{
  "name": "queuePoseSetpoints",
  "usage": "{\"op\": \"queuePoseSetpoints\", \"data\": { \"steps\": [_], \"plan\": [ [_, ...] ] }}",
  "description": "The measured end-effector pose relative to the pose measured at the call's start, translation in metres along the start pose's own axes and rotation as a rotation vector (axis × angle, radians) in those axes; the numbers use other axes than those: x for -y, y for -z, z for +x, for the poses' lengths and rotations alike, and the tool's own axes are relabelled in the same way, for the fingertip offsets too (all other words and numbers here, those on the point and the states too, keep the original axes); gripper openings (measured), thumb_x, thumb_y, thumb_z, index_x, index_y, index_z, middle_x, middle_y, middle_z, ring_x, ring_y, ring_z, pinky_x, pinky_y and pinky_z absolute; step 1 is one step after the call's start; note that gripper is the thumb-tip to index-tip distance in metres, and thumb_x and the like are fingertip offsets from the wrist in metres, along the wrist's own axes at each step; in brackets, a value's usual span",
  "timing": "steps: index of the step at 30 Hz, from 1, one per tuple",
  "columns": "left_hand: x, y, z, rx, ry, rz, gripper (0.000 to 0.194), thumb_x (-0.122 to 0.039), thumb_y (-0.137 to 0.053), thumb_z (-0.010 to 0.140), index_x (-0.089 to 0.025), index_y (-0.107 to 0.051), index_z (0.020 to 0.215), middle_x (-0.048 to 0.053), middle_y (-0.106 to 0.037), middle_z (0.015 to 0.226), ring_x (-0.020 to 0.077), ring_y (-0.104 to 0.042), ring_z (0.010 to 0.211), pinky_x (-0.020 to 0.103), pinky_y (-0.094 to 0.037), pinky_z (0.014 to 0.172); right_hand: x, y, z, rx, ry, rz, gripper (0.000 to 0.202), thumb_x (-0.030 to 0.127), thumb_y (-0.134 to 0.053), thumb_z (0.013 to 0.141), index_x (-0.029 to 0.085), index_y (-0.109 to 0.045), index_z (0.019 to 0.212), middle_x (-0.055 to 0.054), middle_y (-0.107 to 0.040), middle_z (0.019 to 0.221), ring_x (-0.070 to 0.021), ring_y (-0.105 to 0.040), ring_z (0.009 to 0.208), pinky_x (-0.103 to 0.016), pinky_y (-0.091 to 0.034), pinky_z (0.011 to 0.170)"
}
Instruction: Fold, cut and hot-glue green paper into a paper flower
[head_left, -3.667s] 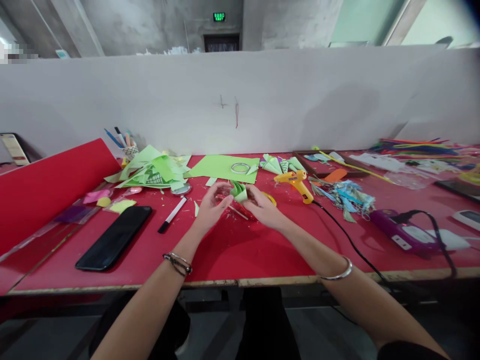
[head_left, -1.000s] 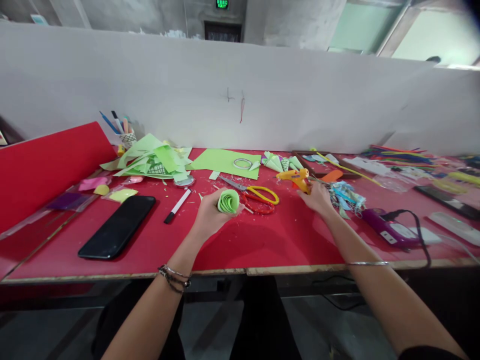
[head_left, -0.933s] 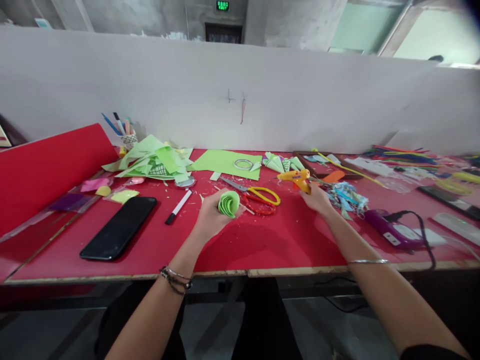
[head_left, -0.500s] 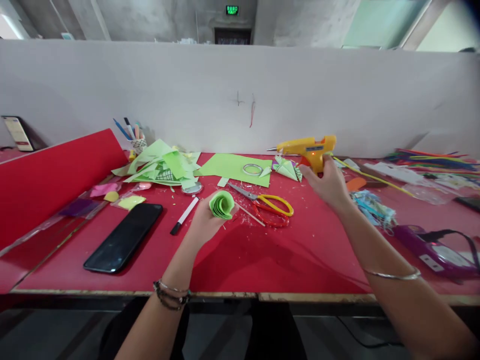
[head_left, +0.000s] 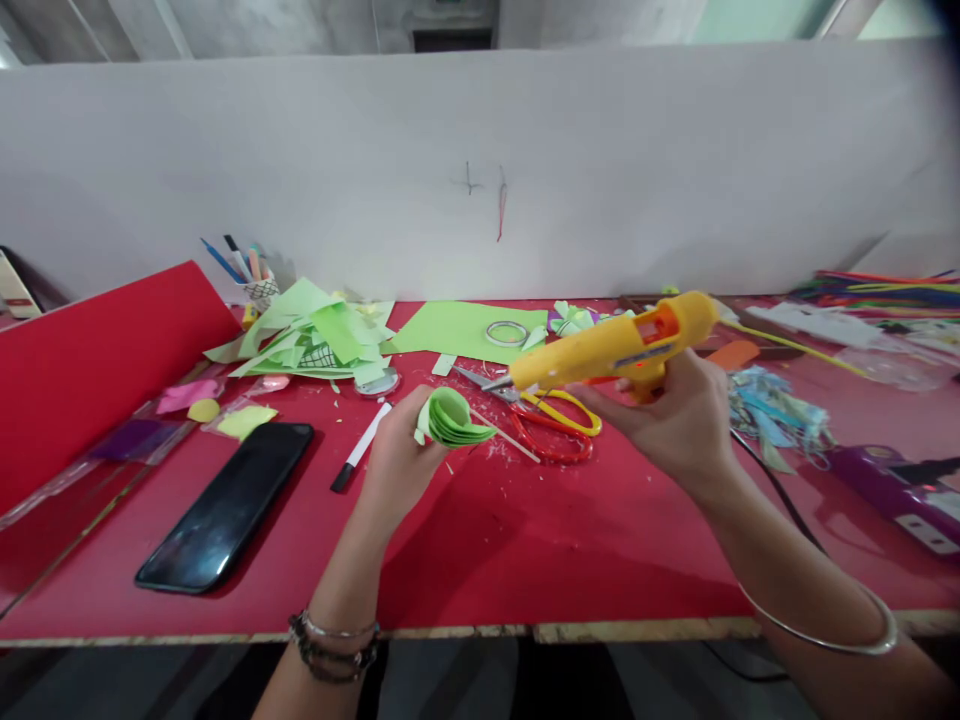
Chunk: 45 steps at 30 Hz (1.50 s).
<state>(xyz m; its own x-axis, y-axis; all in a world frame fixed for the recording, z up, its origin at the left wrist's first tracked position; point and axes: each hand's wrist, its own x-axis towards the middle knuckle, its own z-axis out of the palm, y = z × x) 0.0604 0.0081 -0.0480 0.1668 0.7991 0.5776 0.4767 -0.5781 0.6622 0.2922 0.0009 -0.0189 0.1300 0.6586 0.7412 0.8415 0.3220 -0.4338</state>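
Observation:
My left hand (head_left: 405, 455) is closed around a roll of green paper (head_left: 451, 420), whose coiled layers face up and one edge sticks out to the right. In my right hand (head_left: 686, 425) is a yellow hot glue gun (head_left: 611, 350), gripped by its handle, with the metal nozzle pointing left toward the paper roll but apart from it. Beneath the nozzle lie scissors (head_left: 559, 425) with red and yellow handles. A thin pale stick (head_left: 514, 440) rests between the roll and the scissors. To the left of my left hand is a white marker (head_left: 361, 445) with a black cap.
A black phone (head_left: 229, 510) lies at the left front. Green paper scraps (head_left: 315, 335) are heaped behind it, by a pen cup (head_left: 262, 292). A silver ring (head_left: 506, 333) sits on a green sheet (head_left: 442, 325). At the right are a purple power strip (head_left: 889, 490) and a black cord.
My right hand has brought the glue gun nearer and lower, its nozzle moving left toward the roll. The roll has tilted slightly, showing a loose edge on its right. The view has dipped.

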Motion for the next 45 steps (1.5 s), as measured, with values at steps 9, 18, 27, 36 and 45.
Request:
{"op": "queuePoseSetpoints", "data": {
  "steps": [9, 18, 27, 36, 45],
  "plan": [
    [-0.001, -0.001, -0.001, -0.036, -0.032, 0.013, 0.012, -0.012, -0.058, 0.066, -0.018, -0.048, 0.067, -0.004, -0.05, 0.064, 0.0085, -0.046, 0.059, 0.02, -0.036, 0.055, 0.012, -0.001, -0.006, 0.042, 0.12, -0.041, 0.031, 0.05, -0.058, 0.063, 0.02, -0.048, 0.063, 0.005, -0.039, 0.044, -0.0079, -0.035, 0.039, -0.023, -0.027, 0.039],
    [-0.002, -0.002, -0.001, -0.017, -0.024, 0.04, 0.012, -0.012, -0.058, 0.068, -0.018, -0.047, 0.069, -0.003, -0.05, 0.067, 0.0098, -0.045, 0.061, 0.021, -0.034, 0.055, 0.014, -0.005, -0.013, 0.066, 0.173, -0.094, 0.024, 0.04, -0.056, 0.067, 0.02, -0.052, 0.079, 0.002, -0.047, 0.051, -0.0126, -0.047, 0.048, -0.024, -0.03, 0.042],
    [-0.001, -0.003, 0.0, 0.01, -0.049, 0.114, 0.013, -0.009, -0.056, 0.067, -0.017, -0.047, 0.068, -0.001, -0.051, 0.071, 0.0111, -0.045, 0.065, 0.021, -0.032, 0.056, 0.009, -0.008, -0.015, 0.118, 0.244, -0.124, 0.012, 0.031, -0.05, 0.072, 0.02, -0.047, 0.074, 0.0, -0.049, 0.058, -0.0113, -0.045, 0.049, -0.023, -0.026, 0.042],
    [0.003, -0.002, 0.0, -0.009, -0.049, 0.114, 0.013, -0.008, -0.056, 0.068, -0.017, -0.047, 0.07, -0.002, -0.049, 0.069, 0.0103, -0.044, 0.064, 0.02, -0.032, 0.055, 0.01, -0.009, -0.014, 0.175, 0.243, -0.139, 0.011, 0.029, -0.045, 0.073, 0.019, -0.047, 0.072, 0.001, -0.047, 0.056, -0.0093, -0.039, 0.044, -0.022, -0.024, 0.04],
    [0.005, -0.001, 0.001, -0.031, -0.079, 0.137, 0.015, -0.006, -0.055, 0.067, -0.018, -0.046, 0.069, -0.002, -0.048, 0.068, 0.0108, -0.043, 0.064, 0.022, -0.032, 0.057, 0.01, -0.011, -0.014, 0.203, 0.253, -0.184, 0.014, 0.026, -0.044, 0.073, 0.017, -0.05, 0.082, -0.001, -0.051, 0.062, -0.0097, -0.042, 0.047, -0.022, -0.024, 0.041]
  ]
}}
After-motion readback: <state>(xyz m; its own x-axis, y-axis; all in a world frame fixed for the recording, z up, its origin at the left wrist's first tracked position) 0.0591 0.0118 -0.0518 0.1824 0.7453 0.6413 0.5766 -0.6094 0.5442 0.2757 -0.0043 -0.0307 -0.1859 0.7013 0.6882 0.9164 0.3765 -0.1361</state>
